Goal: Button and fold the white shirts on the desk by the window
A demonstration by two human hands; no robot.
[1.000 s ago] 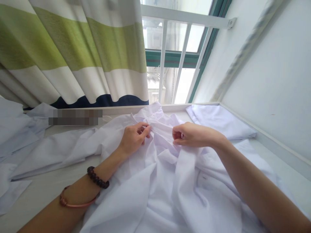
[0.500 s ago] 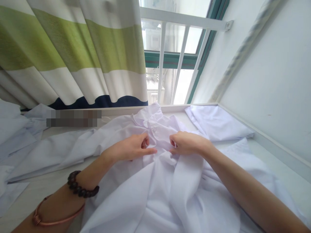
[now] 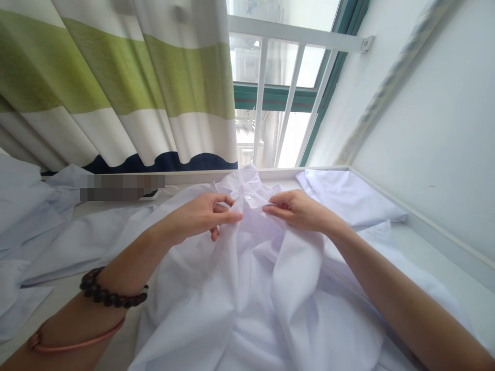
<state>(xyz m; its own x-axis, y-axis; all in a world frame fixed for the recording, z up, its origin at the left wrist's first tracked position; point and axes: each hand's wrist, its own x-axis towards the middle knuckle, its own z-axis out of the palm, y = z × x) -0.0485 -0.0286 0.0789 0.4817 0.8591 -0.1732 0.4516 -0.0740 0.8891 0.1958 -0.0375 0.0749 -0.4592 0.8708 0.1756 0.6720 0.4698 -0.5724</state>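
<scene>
A white button-up shirt (image 3: 255, 288) lies spread in front of me, its collar (image 3: 247, 178) toward the window. Just below the collar a small white button (image 3: 248, 197) shows on the front. My left hand (image 3: 209, 214) pinches one front edge of the shirt between thumb and index finger. The opposite front edge is gripped by my right hand (image 3: 296, 208), slightly lifted. Between my hands the front gapes open below the button. A dark bead bracelet (image 3: 112, 293) and a copper-coloured bangle (image 3: 79, 342) circle my left forearm.
A folded white garment (image 3: 348, 196) lies at the back right by the wall. White clothing (image 3: 27, 206) is heaped at the left. A blurred-out object (image 3: 119, 188) rests near the back ledge. Beyond stand a striped curtain (image 3: 185, 77) and a white railing (image 3: 294, 33) before the window.
Both hands have moved a little toward the collar and now draw the shirt's front edges up and apart. The button below the collar shows more plainly.
</scene>
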